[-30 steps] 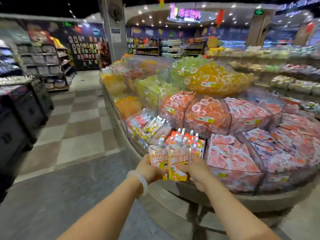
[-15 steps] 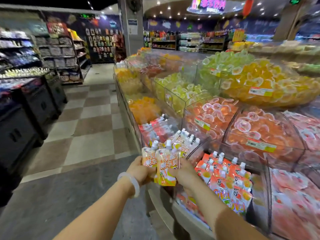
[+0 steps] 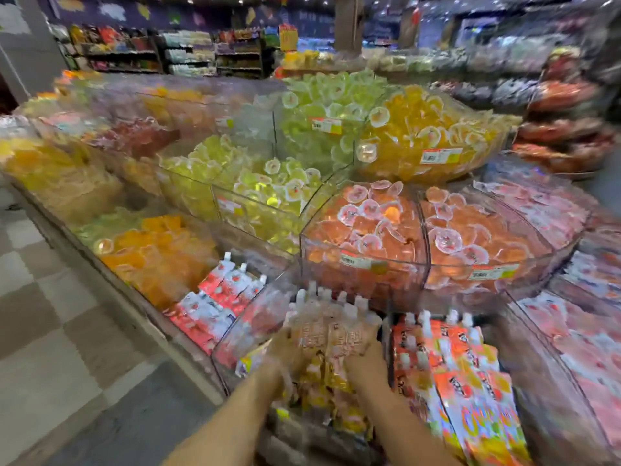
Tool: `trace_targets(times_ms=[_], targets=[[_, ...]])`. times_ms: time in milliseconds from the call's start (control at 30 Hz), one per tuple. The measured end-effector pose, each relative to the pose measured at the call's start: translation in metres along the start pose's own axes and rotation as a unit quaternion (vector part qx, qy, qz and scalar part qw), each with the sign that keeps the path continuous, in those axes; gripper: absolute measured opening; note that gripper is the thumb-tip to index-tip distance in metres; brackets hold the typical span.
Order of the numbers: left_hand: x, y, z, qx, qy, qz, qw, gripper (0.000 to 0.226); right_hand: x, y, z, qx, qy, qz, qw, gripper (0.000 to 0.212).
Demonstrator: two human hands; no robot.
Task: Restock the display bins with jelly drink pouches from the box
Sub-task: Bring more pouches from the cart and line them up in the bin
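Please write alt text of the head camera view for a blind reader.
Both hands, left hand and right hand, hold a bunch of jelly drink pouches over a clear display bin, among bins of colourful jelly cups. The picture is blurred.

A tiered display stand of clear acrylic bins [image 3: 363, 284] carries the goods. The top tier holds green jelly cups [image 3: 322, 99] beside yellow-orange jelly cups [image 3: 430, 132]. Below sit yellow-green cups [image 3: 262, 193] and two bins of peach-orange cups [image 3: 373, 227]. The lowest front bins hold red-and-white spouted pouches [image 3: 218, 297] and orange spouted pouches [image 3: 463, 371], with pink packets [image 3: 588, 351] at the right.
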State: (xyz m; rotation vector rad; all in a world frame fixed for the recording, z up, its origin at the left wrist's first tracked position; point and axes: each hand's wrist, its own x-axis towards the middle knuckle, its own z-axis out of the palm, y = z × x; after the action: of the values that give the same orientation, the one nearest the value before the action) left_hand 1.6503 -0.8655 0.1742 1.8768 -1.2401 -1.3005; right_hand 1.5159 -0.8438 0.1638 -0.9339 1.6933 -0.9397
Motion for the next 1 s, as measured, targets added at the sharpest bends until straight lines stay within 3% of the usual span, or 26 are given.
trace_targets(times_ms=[33,100,133,267,333,400,467,533,633,700,833,1000], targets=[[0.001,-0.001,0.000,0.020,-0.016,-0.005,1.000,0.017,0.000,0.001,0.002,-0.008,0.030,0.005,1.000,0.057],[0.010,-0.008,0.002,0.044,-0.042,-0.022,0.998,0.069,0.001,0.004,0.009,-0.047,0.077,0.014,0.996,0.038],[0.014,-0.009,0.002,0.042,-0.050,-0.031,0.997,0.078,0.004,0.005,0.012,-0.067,0.093,0.014,0.993,0.032],[0.029,-0.011,0.006,0.107,-0.081,-0.007,0.991,0.077,0.003,0.004,0.020,-0.096,0.141,0.013,0.985,0.029],[0.028,-0.010,0.009,0.187,-0.062,0.026,0.980,0.070,0.003,0.008,0.027,-0.161,0.161,0.029,0.973,0.043],[0.024,-0.012,0.013,0.247,-0.034,0.066,0.966,0.079,0.002,0.012,0.033,-0.216,0.160,0.035,0.962,0.065],[0.023,-0.017,0.013,0.314,0.002,0.112,0.943,0.085,-0.002,0.015,0.036,-0.264,0.134,0.012,0.955,0.073],[0.025,-0.023,0.012,0.381,0.013,0.174,0.908,0.075,-0.003,0.020,0.037,-0.350,0.153,-0.061,0.922,0.083],[0.030,-0.028,0.011,0.428,-0.042,0.213,0.877,0.066,-0.005,0.025,0.037,-0.443,0.116,-0.092,0.884,0.086],[0.036,-0.027,0.011,0.443,-0.052,0.227,0.866,0.072,-0.007,0.023,0.034,-0.434,0.054,-0.038,0.898,0.083],[0.048,-0.016,0.014,0.494,-0.053,0.292,0.817,0.078,-0.004,0.021,0.029,-0.453,0.068,-0.092,0.884,0.083],[0.054,-0.002,0.016,0.495,-0.088,0.257,0.825,0.089,0.006,0.018,0.025,-0.434,0.043,-0.125,0.891,0.082]])
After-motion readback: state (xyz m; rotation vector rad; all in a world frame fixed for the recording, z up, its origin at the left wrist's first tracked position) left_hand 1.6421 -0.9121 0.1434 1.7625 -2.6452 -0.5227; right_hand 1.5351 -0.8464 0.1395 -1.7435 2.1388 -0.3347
